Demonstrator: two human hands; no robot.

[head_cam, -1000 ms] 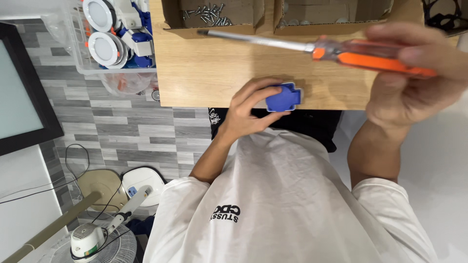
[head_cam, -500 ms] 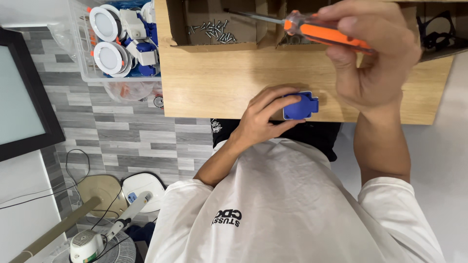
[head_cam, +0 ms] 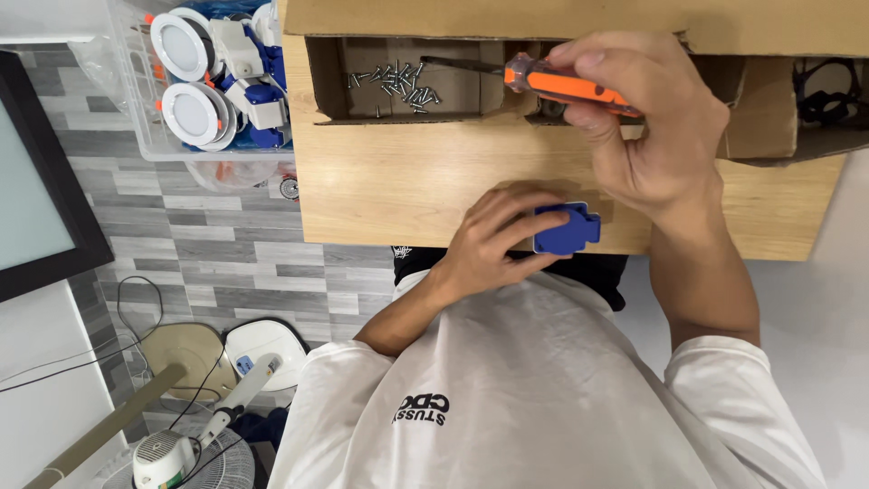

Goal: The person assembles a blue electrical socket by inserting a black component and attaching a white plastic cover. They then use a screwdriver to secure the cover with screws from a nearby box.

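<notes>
Grey wood-patterned flooring is seen below a pale wooden tabletop (head_cam: 398, 195), along whose far edge a cardboard tray (head_cam: 330, 77) sits with a scatter of small screws (head_cam: 394, 81) in one compartment. The left hand (head_cam: 493, 240) is curled loosely around a small blue plastic housing (head_cam: 568, 231), which is pinned near the front edge of the tabletop by the fingers and thumb. The right hand (head_cam: 656, 136) is closed firmly around the orange handle of a screwdriver (head_cam: 557, 86), whose dark shaft is pointed into the compartment, the tip just beside the screws. Judging by this, a screw is being fetched with the tip; the next move would call for one screw to be singled out from the heap and carried steadily back to the blue housing without being dropped. Compared with half a second ago, the screwdriver has been brought lower into the tray and closer to the screws, while the housing has been kept in the same spot. A clear bin (head_cam: 136, 109) of round white light fittings (head_cam: 190, 113) stands at the left.
</notes>
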